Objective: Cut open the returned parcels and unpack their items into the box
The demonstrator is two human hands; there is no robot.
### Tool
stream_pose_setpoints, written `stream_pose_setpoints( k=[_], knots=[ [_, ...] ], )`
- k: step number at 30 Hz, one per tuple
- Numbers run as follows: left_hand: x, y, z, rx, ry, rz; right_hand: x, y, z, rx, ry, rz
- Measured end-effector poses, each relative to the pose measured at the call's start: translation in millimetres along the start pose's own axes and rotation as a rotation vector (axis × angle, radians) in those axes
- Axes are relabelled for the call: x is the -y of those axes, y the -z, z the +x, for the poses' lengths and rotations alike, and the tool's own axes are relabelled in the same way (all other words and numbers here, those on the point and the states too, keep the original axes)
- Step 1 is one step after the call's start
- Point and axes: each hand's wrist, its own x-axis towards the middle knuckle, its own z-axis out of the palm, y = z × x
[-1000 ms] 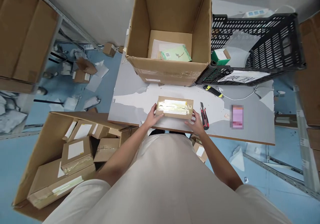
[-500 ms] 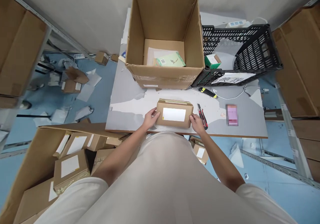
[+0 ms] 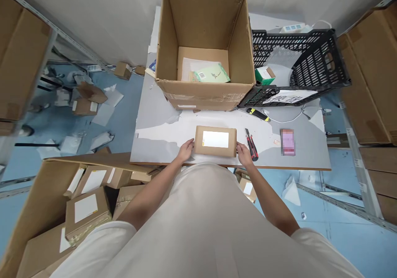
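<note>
Your left hand (image 3: 186,150) and right hand (image 3: 244,153) grip the box (image 3: 216,149) | between them on the tabletop (image 3: 307,158) | closed, labelled, no cut showing; red knife (image 3: 251,145) unheld beside your right hand

**A small box (image 3: 216,151) on a gray and white surface (image 3: 310,154)**

The left hand (image 3: 186,150) holds one end of the small box, and the right hand (image 3: 245,154) holds the other. A white label (image 3: 215,139) is on top. Just beside the right hand lies a red and black cutter (image 3: 252,146). A yellow and black cutter (image 3: 258,114) lies farther back, near a black crate (image 3: 339,79). Next to the crate stands a big open box (image 3: 204,92) with a green packet (image 3: 215,74) inside. Down by the left arm, brown boxes (image 3: 104,205) fill another big carton (image 3: 37,197).
</note>
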Motion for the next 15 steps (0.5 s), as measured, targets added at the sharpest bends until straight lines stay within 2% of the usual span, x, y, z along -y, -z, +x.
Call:
stream_pose_setpoints(
  k=[3, 6, 9, 15],
  knots=[
    [13, 5, -10, 0.103, 0.0, -0.013, -10, 1, -10, 0.037, 0.021, 0.057],
    [19, 6, -16, 0.194, -0.01, 0.002, -16, 3, -17, 0.159, 0.068, 0.063],
    [20, 1, -17, 0.21, -0.022, -0.003, -16, 0, -20, 0.247, 0.091, 0.03],
    [11, -6, -22, 0.195, -0.033, -0.104, -11, -6, -23, 0.225, 0.064, 0.125]
  ],
)
